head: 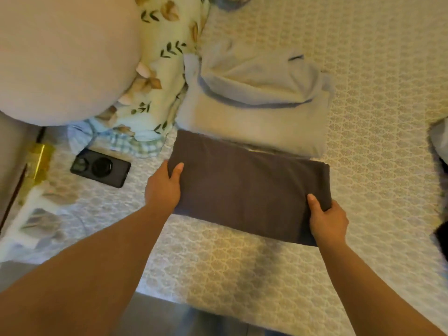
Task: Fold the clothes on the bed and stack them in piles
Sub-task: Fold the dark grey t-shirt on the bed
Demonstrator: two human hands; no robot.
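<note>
My left hand (164,187) grips the left end of the folded brown garment (247,185), thumb on top of the cloth and the other fingers tucked under its edge, out of sight. My right hand (326,220) grips the right end the same way, thumb pressed on the upper surface near the corner and the fingers wrapped beneath. The garment lies as a long flat rectangle across the bed (378,98), close to its near edge, on the patterned cream cover. Its far long side overlaps the near edge of a folded pale grey garment (254,98), which sits further in from the near edge, a loose layer rumpled on top of it.

Toward the bed's left edge, a floral blanket (167,64) lies bunched, touching the grey garment's left side. A large beige cushion (63,57) fills the far left corner. A black phone (100,168) lies face down near the left edge, just left of my left hand. At the right edge a bit of dark cloth (442,234) shows, too cut off to identify.
</note>
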